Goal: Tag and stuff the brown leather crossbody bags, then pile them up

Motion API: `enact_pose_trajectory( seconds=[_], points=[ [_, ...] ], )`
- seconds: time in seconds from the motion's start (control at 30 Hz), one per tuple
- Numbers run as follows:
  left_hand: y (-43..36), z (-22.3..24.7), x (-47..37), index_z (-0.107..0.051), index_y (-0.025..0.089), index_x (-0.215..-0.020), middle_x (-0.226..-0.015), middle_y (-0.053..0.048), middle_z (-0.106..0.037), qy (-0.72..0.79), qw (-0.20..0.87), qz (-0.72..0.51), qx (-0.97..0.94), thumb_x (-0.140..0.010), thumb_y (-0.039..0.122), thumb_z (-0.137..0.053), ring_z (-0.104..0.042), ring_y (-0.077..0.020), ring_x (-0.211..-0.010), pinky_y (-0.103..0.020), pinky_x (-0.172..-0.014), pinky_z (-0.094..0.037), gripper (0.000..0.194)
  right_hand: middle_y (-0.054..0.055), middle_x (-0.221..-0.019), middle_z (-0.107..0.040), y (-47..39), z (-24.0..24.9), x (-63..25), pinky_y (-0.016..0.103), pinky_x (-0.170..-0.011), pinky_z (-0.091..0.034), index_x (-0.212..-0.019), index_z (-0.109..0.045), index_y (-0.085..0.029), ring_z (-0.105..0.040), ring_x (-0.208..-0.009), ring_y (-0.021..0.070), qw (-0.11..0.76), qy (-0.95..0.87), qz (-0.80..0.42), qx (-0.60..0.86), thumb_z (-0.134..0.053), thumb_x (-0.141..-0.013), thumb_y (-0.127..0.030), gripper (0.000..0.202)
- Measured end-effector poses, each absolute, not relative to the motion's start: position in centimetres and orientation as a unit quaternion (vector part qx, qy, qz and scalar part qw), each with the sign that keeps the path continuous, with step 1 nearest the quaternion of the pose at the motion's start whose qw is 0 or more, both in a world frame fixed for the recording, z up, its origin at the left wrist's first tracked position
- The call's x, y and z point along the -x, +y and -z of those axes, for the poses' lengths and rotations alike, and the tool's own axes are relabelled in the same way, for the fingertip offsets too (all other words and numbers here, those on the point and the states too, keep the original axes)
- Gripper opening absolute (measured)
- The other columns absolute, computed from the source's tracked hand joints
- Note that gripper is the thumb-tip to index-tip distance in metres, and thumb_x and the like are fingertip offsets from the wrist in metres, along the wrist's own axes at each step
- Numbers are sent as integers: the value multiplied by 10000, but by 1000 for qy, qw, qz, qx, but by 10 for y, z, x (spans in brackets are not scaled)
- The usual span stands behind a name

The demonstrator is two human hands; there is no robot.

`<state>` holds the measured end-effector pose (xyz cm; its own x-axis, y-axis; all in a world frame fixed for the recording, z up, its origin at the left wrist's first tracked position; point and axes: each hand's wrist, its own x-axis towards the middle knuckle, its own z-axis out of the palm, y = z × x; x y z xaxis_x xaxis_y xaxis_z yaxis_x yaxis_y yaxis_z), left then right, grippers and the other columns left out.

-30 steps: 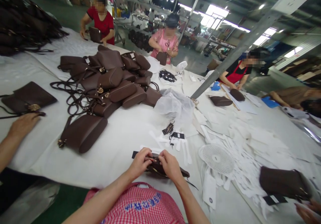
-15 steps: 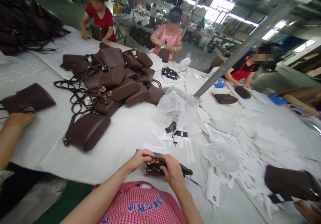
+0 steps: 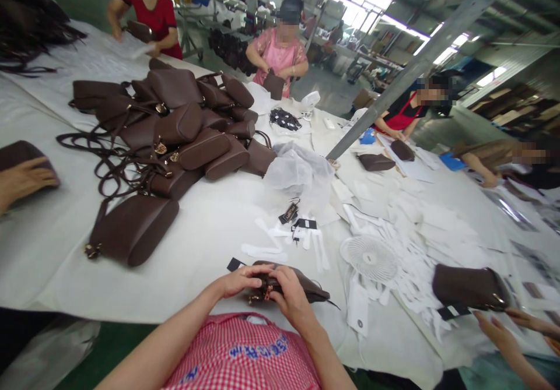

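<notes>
At the table's near edge, a dark brown handbag (image 3: 308,285) lies between both of my hands, its gold-coloured metal fittings toward me. My left hand (image 3: 242,279) grips the bag's left end, fingers bent over its top. Around the middle of the bag, my right hand (image 3: 291,297) is closed, its thumb by the fittings. A black tag (image 3: 235,264) sticks out past the bag's left end. Just beyond lie white strips (image 3: 265,253) and black hang tags (image 3: 304,223).
A heap of brown handbags (image 3: 175,127) covers the table's left middle. To my right are a white fan (image 3: 370,257), scattered white scraps (image 3: 415,285) and another brown bag (image 3: 468,287). A grey post (image 3: 394,69) slants up from the table. Co-workers' hands work on both sides.
The view has shifted, so things sit further left. The bag in my hands has turned slightly, its top and a black tag now showing. A co-worker's hands at right have come further into view.
</notes>
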<state>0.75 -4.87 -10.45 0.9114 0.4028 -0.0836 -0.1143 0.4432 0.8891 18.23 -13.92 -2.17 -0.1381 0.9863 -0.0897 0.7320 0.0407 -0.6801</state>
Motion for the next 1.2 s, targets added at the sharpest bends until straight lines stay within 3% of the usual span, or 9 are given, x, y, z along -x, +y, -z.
enact_pose_trajectory(
  seconds=[0.2, 0.43, 0.5, 0.67, 1.03, 1.2],
  points=[
    [-58, 101, -21, -632, 183, -1095, -1201, -79, -592, 163, 826, -215, -495, -742, 258, -641, -489, -255, -1173, -413, -1051, -311, 361, 61, -1026, -564, -139, 30, -187, 384, -857, -447, -1046, -544, -208, -504, -978, 226, 229, -684, -321, 614, -481, -709, 24, 414],
    [-82, 113, -43, -611, 165, -821, -835, -16, -557, 326, 759, -247, -506, -673, 147, -568, -517, -185, -843, -349, -847, -433, 156, 67, -942, -571, -143, 48, -186, 374, -787, -458, -967, -545, -187, -493, -894, 226, 171, -714, -272, 621, -477, -732, 23, 322],
    [-76, 110, -39, -638, 163, -887, -874, -27, -571, 291, 806, -215, -468, -690, 167, -577, -535, -185, -827, -359, -819, -446, 206, 70, -941, -578, -144, 47, -189, 382, -791, -460, -980, -548, -188, -495, -890, 227, 182, -711, -256, 629, -465, -758, 4, 305],
    [-53, 100, -20, -704, 202, -1058, -1223, -71, -544, 123, 871, -141, -453, -683, 248, -679, -480, -267, -1154, -403, -1006, -346, 379, 50, -959, -610, -148, 35, -203, 350, -807, -465, -997, -563, -216, -536, -902, 207, 225, -715, -299, 591, -479, -804, -46, 271],
    [-57, 107, -32, -685, 195, -934, -1201, -71, -545, 140, 843, -168, -492, -694, 292, -697, -474, -269, -1163, -420, -1017, -321, 259, 46, -937, -628, -147, 31, -205, 362, -822, -463, -975, -572, -222, -550, -909, 210, 235, -705, -304, 596, -492, -805, -50, 255],
    [-75, 115, -44, -624, 169, -815, -1018, -53, -568, 205, 822, -225, -482, -665, 222, -668, -514, -224, -1007, -354, -904, -393, 165, 52, -927, -612, -151, 42, -207, 389, -835, -468, -985, -560, -214, -542, -898, 216, 216, -716, -300, 592, -490, -797, -39, 266]
  ],
)
